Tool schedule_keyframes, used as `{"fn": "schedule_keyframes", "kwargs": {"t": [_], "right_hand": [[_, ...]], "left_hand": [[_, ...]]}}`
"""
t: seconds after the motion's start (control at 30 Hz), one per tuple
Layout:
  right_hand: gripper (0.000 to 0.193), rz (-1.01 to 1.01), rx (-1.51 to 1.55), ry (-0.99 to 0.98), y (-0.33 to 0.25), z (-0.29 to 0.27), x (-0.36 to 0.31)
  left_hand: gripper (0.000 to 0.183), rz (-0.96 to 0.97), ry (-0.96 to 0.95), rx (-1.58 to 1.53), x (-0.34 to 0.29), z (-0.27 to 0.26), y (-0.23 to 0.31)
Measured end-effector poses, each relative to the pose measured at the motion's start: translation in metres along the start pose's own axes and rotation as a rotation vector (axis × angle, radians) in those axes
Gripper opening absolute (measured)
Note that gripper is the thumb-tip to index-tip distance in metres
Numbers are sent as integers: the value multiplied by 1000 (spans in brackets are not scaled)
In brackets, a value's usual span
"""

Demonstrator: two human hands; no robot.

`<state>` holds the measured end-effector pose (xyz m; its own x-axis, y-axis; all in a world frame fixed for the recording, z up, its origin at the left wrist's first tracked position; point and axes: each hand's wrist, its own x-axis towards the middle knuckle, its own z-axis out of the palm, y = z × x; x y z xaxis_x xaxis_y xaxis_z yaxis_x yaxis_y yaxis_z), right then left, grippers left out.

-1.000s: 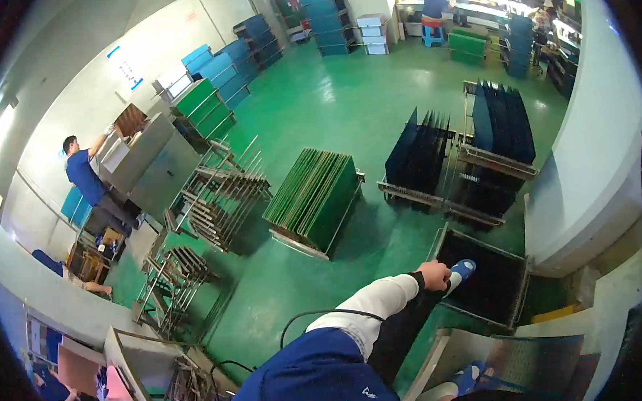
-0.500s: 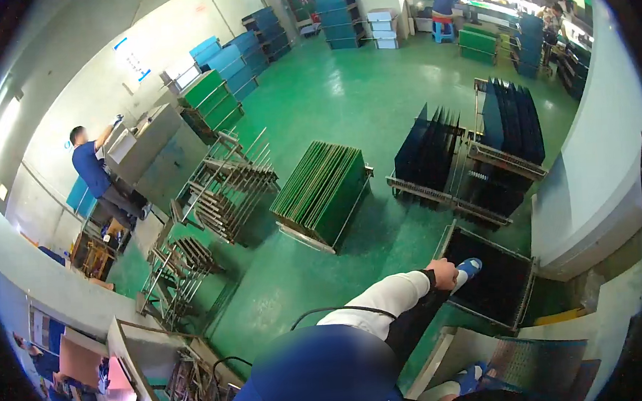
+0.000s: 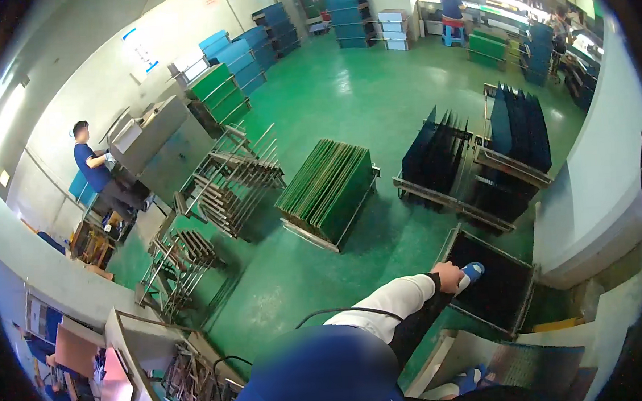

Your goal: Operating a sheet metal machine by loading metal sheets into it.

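My left arm, in a white sleeve with a dark cuff, reaches toward the lower right. My left hand (image 3: 448, 277) is bare, its fingers curled in, just above my dark trouser leg (image 3: 415, 325). Whatever the fingers hold, if anything, is hidden. Just beyond the hand shows a blue-and-white slipper (image 3: 473, 272) on my foot, in front of a black framed rack (image 3: 496, 286). A second slipper (image 3: 470, 378) shows lower down, beside a dark ridged panel (image 3: 537, 367). My right hand is out of the picture.
Racks of black panels (image 3: 435, 154) and green panels (image 3: 328, 193) stand on the green floor. Left of them are metal racks (image 3: 233, 190). A co-worker (image 3: 98, 168) stands at a grey cabinet (image 3: 165, 140). Blue crates (image 3: 348, 17) are stacked far back; a white wall (image 3: 596, 193) rises at right.
The co-worker at the grey cabinet has brought a raised arm down. My view has shifted slightly; my left hand stays in nearly the same place beside the slipper.
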<state>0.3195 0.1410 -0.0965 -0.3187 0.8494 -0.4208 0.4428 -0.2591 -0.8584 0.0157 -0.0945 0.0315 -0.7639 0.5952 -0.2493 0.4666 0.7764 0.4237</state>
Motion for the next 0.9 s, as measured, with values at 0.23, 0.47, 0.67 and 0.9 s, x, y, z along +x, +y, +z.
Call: {"fn": "schedule_keyframes", "kwargs": {"t": [0.23, 0.47, 0.67, 0.9], "right_hand": [[21, -6, -14, -19, -5, 3, 3], [20, -17, -25, -33, -10, 3, 5], [20, -16, -38, -50, -12, 4, 6], [20, -29, -66, -62, -22, 6, 13]], "left_hand": [[18, -5, 33, -35, -6, 0, -9], [13, -2, 82, -63, -9, 2, -17], [23, -21, 41, -4, -9, 0, -13], [29, -22, 43, -33, -6, -6, -3]]}}
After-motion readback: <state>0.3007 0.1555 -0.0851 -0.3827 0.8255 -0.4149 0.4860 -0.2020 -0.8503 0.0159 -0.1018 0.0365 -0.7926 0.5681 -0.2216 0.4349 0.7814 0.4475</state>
